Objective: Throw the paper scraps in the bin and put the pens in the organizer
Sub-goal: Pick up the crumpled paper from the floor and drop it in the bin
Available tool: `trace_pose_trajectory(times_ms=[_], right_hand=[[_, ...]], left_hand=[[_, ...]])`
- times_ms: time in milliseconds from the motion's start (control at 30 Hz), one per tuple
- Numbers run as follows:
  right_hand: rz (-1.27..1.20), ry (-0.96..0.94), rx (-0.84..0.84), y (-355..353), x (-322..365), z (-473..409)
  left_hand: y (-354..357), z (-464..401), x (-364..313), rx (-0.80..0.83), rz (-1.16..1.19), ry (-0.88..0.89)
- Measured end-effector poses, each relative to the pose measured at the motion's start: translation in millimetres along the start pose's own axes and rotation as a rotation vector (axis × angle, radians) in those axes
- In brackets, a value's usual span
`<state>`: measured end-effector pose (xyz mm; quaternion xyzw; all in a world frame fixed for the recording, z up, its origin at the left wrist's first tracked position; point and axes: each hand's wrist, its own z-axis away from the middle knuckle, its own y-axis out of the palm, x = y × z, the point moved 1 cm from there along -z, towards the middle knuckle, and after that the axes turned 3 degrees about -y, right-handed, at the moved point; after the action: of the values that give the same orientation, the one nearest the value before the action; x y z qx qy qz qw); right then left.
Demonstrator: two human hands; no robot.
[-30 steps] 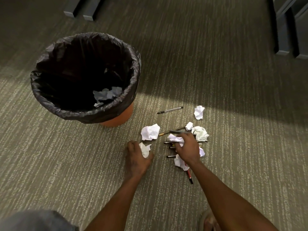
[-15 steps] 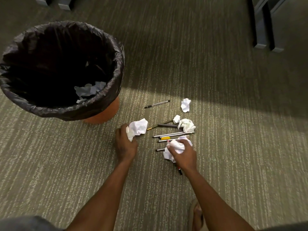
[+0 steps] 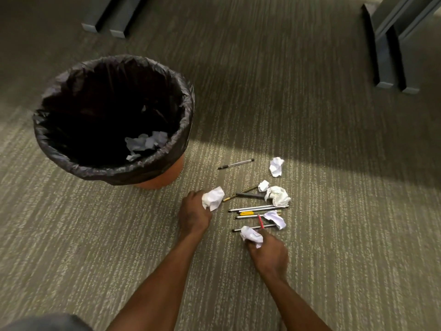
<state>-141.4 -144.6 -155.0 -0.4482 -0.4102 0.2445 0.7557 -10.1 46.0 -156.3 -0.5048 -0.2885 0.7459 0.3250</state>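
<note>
Left hand (image 3: 194, 215): fingers curled closed around a crumpled white paper ball (image 3: 213, 198), held low over the grey-green striped carpet floor (image 3: 334, 235), just right of the orange bin with black plastic liner (image 3: 114, 120). Bin already contains pale crumpled scraps (image 3: 145, 143). Right hand (image 3: 269, 255): fingers closed on a second small white paper wad (image 3: 250, 235); a thin red pen (image 3: 260, 221) projects just beyond it, grip on it unclear. Loose pens (image 3: 253, 208) and three further white scraps (image 3: 278, 195) lie on the floor between and beyond the hands.
</note>
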Motion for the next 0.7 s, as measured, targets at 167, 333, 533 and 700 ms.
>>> trace_pose_trajectory(times_ms=[167, 333, 533, 700], right_hand=[[-0.661, 0.085, 0.036, -27.9, 51.8, -21.2], [-1.266, 0.129, 0.224, -69.3, 126.1, -44.8], [-1.534, 0.012, 0.444, -123.6, 203.5, -44.1], [-1.501, -0.104, 0.579, -154.3, 286.6, -37.1]], left_hand=[[-23.3, 8.4, -20.9, 0.058, 0.354, -0.255], [-68.5, 29.8, -63.0, 0.194, 0.825, -0.3], [-172.9, 55.1, -109.9, 0.206, 1.075, -0.106], [-258.0, 43.3, -113.1, 0.118, 1.311, -0.029]])
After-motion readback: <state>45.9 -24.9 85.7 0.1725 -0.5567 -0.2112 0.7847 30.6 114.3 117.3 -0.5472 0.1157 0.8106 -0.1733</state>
